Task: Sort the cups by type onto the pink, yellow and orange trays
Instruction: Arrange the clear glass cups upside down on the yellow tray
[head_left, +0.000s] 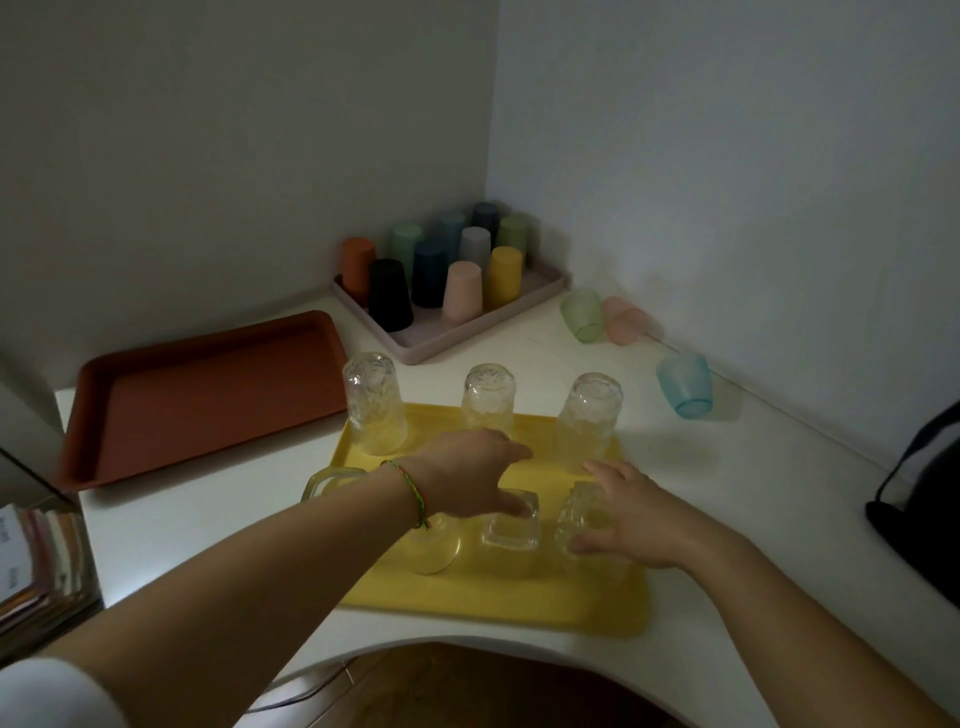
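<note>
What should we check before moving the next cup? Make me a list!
1. Room on the orange tray: ok.
2. The green cup, pink cup and blue cup on a tray: not ok, they sit on the table.
3. The right hand holds the bumpy glass: ok.
4. The left hand grips the square glass: cannot tell.
5. The tall glasses stand on the yellow tray: ok.

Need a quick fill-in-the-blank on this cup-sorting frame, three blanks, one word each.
1. The clear glasses stand on the ___ tray.
2. The ___ tray on the left holds no cups.
3. The opaque cups stand upside down on the ___ tray in the corner.

Missing words: yellow; orange; pink.
</note>
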